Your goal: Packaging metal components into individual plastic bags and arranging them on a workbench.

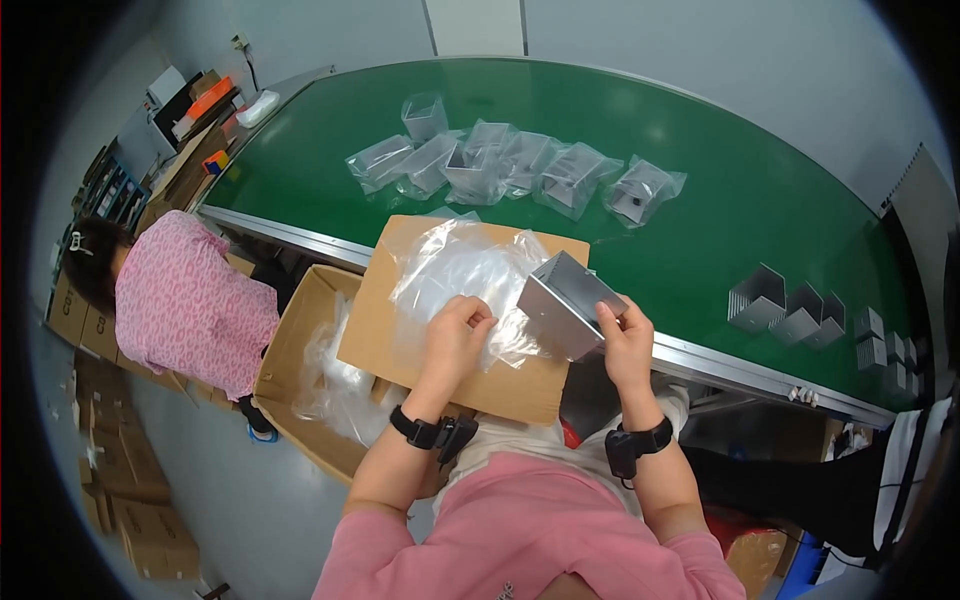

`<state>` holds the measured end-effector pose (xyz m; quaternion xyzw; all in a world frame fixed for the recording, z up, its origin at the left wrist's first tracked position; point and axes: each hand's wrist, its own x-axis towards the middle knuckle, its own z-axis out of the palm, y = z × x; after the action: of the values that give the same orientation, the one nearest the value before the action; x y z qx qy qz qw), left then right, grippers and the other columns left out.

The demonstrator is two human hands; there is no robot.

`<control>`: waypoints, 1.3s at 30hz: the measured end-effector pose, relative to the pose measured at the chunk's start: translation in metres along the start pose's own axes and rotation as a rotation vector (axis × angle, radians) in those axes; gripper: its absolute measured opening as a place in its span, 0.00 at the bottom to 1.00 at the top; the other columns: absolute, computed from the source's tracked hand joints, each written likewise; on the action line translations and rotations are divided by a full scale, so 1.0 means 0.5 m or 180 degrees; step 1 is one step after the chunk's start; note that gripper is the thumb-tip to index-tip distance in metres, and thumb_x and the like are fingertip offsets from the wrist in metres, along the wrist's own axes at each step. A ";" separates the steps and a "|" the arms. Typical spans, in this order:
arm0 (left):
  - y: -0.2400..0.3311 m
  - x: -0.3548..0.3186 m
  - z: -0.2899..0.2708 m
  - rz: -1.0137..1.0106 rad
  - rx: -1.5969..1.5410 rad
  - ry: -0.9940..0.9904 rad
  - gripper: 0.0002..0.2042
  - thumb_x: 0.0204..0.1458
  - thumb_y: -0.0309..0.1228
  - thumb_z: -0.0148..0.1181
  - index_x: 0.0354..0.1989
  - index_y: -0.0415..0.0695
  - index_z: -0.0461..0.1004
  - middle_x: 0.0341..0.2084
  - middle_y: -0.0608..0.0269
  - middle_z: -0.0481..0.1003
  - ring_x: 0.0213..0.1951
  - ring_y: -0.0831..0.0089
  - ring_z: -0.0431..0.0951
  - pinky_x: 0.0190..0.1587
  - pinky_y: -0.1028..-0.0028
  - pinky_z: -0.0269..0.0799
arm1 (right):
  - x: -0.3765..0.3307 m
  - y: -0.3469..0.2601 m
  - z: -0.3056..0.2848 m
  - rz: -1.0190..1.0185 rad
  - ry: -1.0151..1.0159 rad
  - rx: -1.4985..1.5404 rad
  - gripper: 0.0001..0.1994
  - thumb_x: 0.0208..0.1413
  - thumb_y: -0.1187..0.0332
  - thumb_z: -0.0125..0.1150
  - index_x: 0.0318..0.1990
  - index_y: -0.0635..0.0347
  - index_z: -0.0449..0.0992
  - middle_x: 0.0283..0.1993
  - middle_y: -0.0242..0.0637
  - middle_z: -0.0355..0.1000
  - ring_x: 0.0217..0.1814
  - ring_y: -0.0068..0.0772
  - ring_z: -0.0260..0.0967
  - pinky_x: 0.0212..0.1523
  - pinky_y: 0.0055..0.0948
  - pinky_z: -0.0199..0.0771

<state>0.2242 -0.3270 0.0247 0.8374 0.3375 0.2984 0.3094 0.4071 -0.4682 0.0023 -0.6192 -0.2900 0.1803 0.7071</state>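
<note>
In my right hand (pixel 626 340) is a grey metal U-shaped housing (pixel 560 318), gripped by its right side and tilted, its hollow facing up. My left hand (pixel 458 335) is closed, thumb and fingertips pinched together over a pile of clear plastic bags (pixel 440 275). Whether a bag edge is caught between those fingers cannot be made out. Under the bags lies a flat cardboard sheet (pixel 375 335), in front of me at the table's near edge. The housing hangs over the right part of this cardboard, beside the bags.
Several bagged housings (pixel 570 180) lie on the green table (pixel 700 130). Bare grey housings (pixel 757 300) stand at its right end. An open carton (pixel 275 385) with plastic bags is at my left. Beyond it sits a person in pink (pixel 190 300); another's dark-clothed leg (pixel 800 490) is at right.
</note>
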 end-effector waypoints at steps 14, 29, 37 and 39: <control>-0.032 -0.002 0.029 -0.1160 -0.1424 -0.0034 0.05 0.55 0.26 0.57 0.34 0.37 0.76 0.21 0.65 0.76 0.25 0.81 0.74 0.31 0.79 0.70 | 0.011 0.040 0.025 -0.0856 -0.0565 -0.1054 0.09 0.51 0.74 0.61 0.41 0.60 0.79 0.33 0.42 0.76 0.35 0.38 0.71 0.36 0.29 0.71; 0.046 -0.017 0.030 -0.0026 -0.0687 0.0884 0.05 0.51 0.24 0.61 0.34 0.38 0.79 0.33 0.60 0.75 0.31 0.73 0.74 0.32 0.77 0.70 | 0.007 0.011 0.011 -0.1761 -0.0992 -0.1323 0.11 0.48 0.78 0.61 0.41 0.59 0.79 0.34 0.39 0.77 0.34 0.41 0.71 0.38 0.33 0.72; 0.083 -0.019 0.051 0.0288 -0.0448 0.1002 0.04 0.49 0.23 0.63 0.34 0.38 0.79 0.27 0.61 0.74 0.24 0.75 0.72 0.27 0.79 0.68 | 0.011 0.023 0.004 -0.1910 -0.0955 -0.1402 0.14 0.47 0.79 0.61 0.43 0.59 0.79 0.36 0.39 0.77 0.35 0.40 0.71 0.39 0.32 0.72; 0.095 -0.026 0.055 0.0431 -0.0379 0.0961 0.04 0.49 0.22 0.63 0.33 0.38 0.78 0.26 0.61 0.74 0.24 0.76 0.70 0.27 0.79 0.67 | 0.004 0.022 0.008 -0.1905 -0.0890 -0.1423 0.14 0.48 0.78 0.61 0.45 0.59 0.78 0.36 0.40 0.76 0.36 0.41 0.71 0.39 0.33 0.72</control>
<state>0.2543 -0.3732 0.0378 0.7841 0.3047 0.4603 0.2836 0.4073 -0.4619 -0.0081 -0.6154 -0.5831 -0.0187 0.5300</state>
